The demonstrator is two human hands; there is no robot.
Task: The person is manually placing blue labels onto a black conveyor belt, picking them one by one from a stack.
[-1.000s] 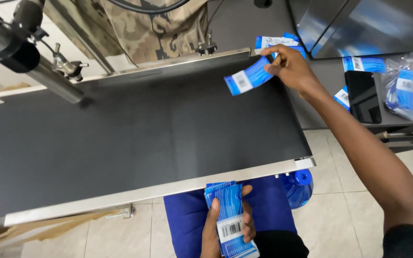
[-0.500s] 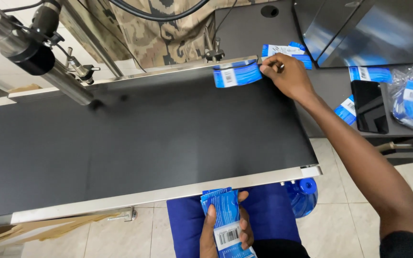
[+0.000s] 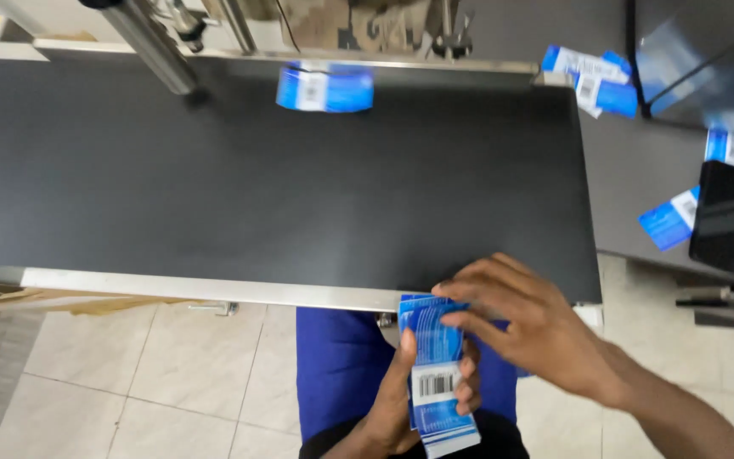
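My left hand (image 3: pixel 405 399) grips a stack of flat blue packets (image 3: pixel 435 374) with white label patches, held over my lap below the belt's near edge. My right hand (image 3: pixel 524 327) rests its fingertips on the top packet of that stack, fingers spread. One blue packet (image 3: pixel 324 88) lies alone on the black conveyor belt (image 3: pixel 282 187), near the far edge and blurred.
A metal roller arm (image 3: pixel 150 42) slants over the belt's far left. More blue packets (image 3: pixel 592 81) lie past the belt's right end on a grey surface, beside a black phone (image 3: pixel 724 217) and another packet (image 3: pixel 669 221). Tiled floor (image 3: pixel 129 382) lies below.
My right hand let go of the packet at the belt's far edge and came back to the stack in my left hand. The packet has travelled left along the belt.
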